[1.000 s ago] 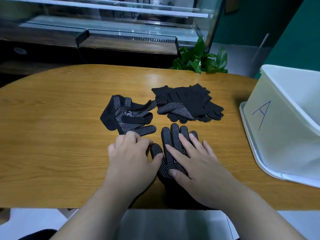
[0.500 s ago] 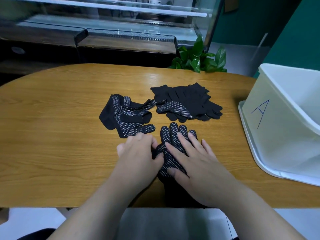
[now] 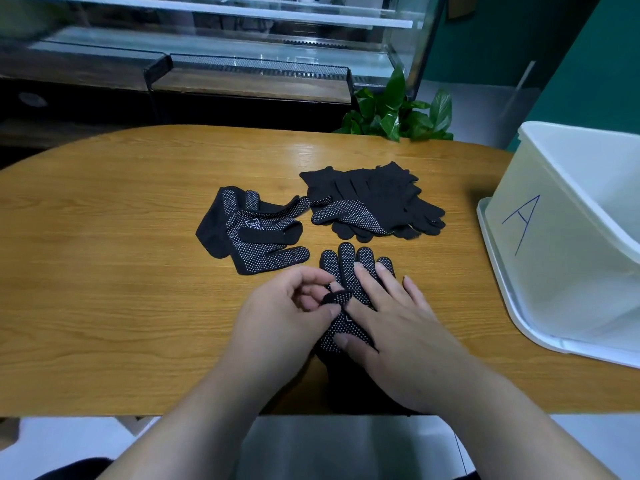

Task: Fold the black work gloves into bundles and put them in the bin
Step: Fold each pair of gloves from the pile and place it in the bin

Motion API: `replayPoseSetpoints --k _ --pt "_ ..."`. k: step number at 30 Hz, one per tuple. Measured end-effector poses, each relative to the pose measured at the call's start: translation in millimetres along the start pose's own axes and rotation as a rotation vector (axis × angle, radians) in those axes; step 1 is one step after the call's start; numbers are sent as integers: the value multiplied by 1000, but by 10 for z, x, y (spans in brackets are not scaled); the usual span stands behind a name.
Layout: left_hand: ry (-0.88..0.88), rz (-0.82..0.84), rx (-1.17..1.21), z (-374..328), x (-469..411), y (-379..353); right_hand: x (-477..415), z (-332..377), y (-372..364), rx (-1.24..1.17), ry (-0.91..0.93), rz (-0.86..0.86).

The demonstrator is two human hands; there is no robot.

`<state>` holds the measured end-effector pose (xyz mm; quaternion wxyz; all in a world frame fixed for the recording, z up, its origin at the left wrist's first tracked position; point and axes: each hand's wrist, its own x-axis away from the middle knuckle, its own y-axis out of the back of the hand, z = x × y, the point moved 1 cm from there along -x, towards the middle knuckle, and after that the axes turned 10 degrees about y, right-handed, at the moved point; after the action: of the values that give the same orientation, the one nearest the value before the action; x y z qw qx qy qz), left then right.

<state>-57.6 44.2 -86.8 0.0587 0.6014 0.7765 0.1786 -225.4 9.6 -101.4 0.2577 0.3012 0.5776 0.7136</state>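
A black dotted work glove point(image 3: 346, 268) lies palm up near the table's front edge, fingers pointing away. My right hand point(image 3: 398, 327) lies flat on it, fingers straight, pressing it down. My left hand point(image 3: 287, 313) pinches the glove's thumb and holds it folded over the palm. A second dotted glove point(image 3: 249, 233) lies crumpled to the left behind them. A pile of several black gloves point(image 3: 377, 202) sits further back. The white bin point(image 3: 568, 258) marked "A" stands at the right.
The wooden table point(image 3: 104, 271) has a rounded far edge. Behind it grows a green plant point(image 3: 398, 116), and a glass display counter point(image 3: 242, 64) runs along the back. The bin rests on a white lid or tray point(image 3: 498, 292).
My left hand moved right from the table onto the glove, took hold of its thumb and folded it inward. My right hand stayed pressed on the glove.
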Motion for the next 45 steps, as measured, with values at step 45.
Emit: replayPoseSetpoints --k 45 --pt "-454 196 -456 295 -135 156 174 -99 118 -567 -31 -244"
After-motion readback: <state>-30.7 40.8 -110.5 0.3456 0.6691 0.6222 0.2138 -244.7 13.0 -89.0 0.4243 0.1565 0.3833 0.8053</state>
